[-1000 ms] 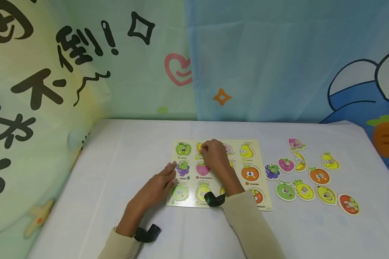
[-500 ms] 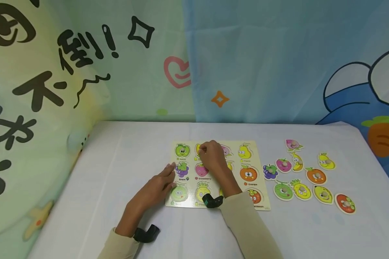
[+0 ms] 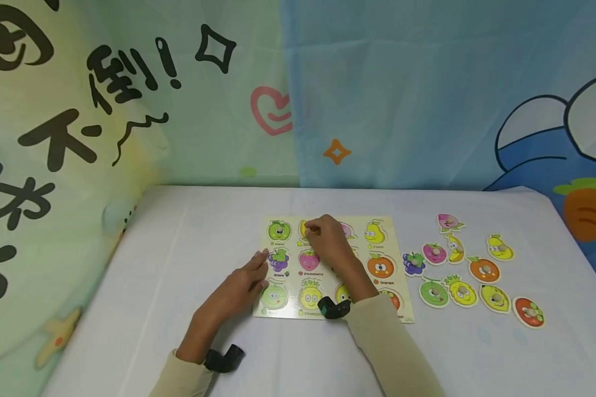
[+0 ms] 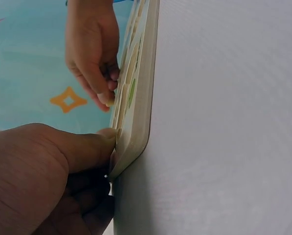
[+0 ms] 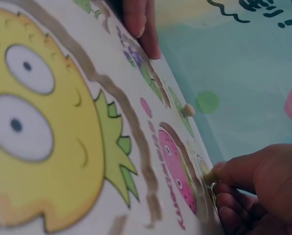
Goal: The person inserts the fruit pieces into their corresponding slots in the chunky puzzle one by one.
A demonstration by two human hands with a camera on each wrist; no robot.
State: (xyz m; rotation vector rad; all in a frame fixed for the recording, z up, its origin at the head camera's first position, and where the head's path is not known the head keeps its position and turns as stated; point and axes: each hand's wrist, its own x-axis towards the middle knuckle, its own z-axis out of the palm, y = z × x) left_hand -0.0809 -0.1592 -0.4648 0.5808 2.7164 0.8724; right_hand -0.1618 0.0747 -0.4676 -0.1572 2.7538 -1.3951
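Right grip partly hides a yellow piece it seemingly pinches.

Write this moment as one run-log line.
left hand: holds board; right hand: pinches knob at board; loose pieces: right of board

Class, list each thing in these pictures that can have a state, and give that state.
puzzle board: flat on the table
apple piece: in its slot
yellow piece: pinched at a top-row slot; whether fully seated is unclear
strawberry slot: unfilled
loose pieces: off the board, face up
left hand: gripping the board's edge
right hand: pinching the yellow piece
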